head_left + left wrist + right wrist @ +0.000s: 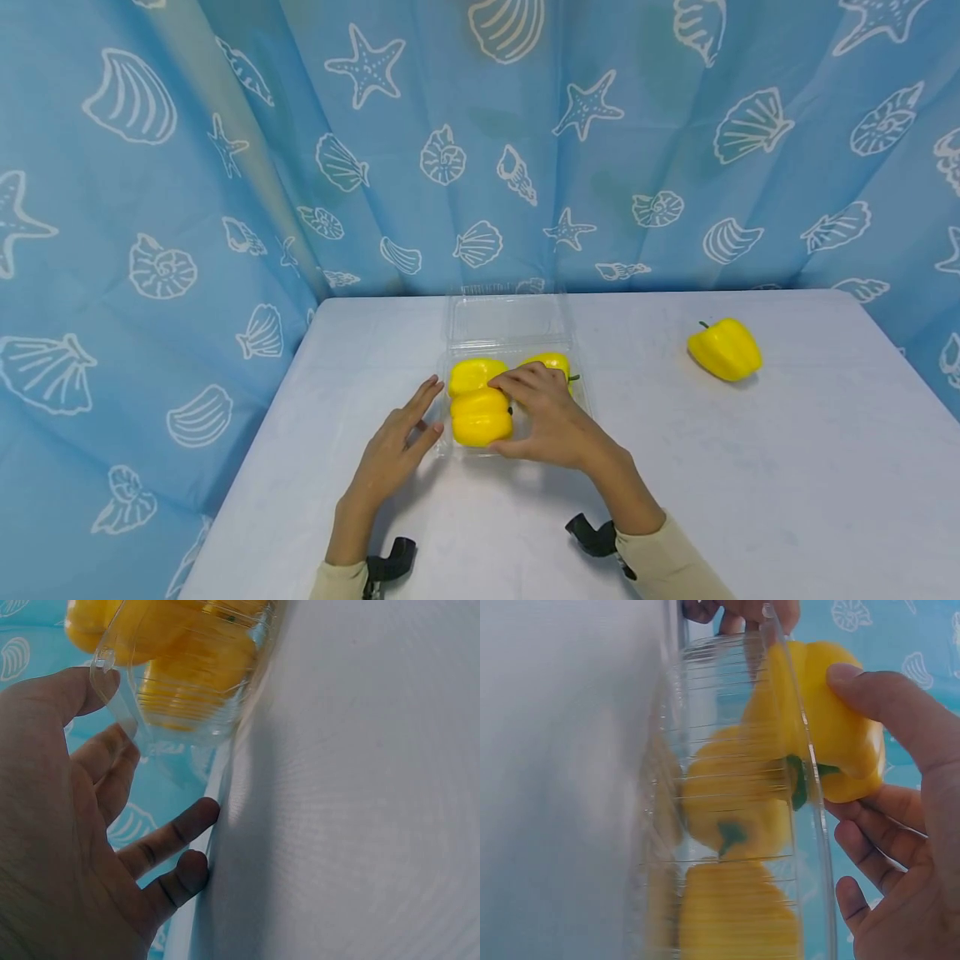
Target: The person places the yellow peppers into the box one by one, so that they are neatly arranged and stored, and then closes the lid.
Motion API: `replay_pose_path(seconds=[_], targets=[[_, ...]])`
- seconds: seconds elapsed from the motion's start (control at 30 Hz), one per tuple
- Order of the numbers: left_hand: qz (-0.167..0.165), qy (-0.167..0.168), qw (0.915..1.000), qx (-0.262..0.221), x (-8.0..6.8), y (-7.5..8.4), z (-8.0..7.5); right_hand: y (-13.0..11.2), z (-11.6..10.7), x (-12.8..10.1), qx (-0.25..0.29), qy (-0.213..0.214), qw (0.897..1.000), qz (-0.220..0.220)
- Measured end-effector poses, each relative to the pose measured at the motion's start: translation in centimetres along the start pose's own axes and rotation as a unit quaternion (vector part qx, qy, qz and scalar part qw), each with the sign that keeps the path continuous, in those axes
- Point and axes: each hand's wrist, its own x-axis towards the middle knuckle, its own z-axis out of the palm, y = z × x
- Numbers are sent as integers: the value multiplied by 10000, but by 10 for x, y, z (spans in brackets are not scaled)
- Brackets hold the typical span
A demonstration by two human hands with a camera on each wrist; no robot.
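My right hand grips a yellow bell pepper with thumb and fingers on opposite sides, at the front left of a clear plastic clamshell box. In the right wrist view this held pepper sits partly above the box rim, its green stem showing. Two more yellow peppers lie inside: one at the back left, another at the back right, partly hidden by my right hand. Beside the box's left wall is my left hand, its fingers extended. Its thumb touches the rim in the left wrist view.
Another yellow bell pepper lies on the white-covered table, well to the right of the box. The box's transparent lid is folded back toward the blue shell-patterned curtain behind the table.
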Motion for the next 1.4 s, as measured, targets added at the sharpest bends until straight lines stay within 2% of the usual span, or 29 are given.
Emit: replay_pose_path(seconds=[0.57, 0.73, 0.93, 1.23, 1.4], targets=[[-69, -65, 9999, -41, 0, 2, 0, 2, 6, 0, -105, -141, 9998, 86], [-19, -85, 9999, -70, 1, 1, -1, 2, 4, 0, 43, -186, 9997, 129], [59, -118, 9999, -104, 2, 1, -3, 3, 5, 0, 393, -222, 9987, 238], [145, -94, 9998, -87, 1, -2, -2, 9, 8, -1, 475, -492, 9957, 623], [115, -67, 9998, -121, 0, -1, -2, 9, 9, -1, 362, -557, 9954, 685]])
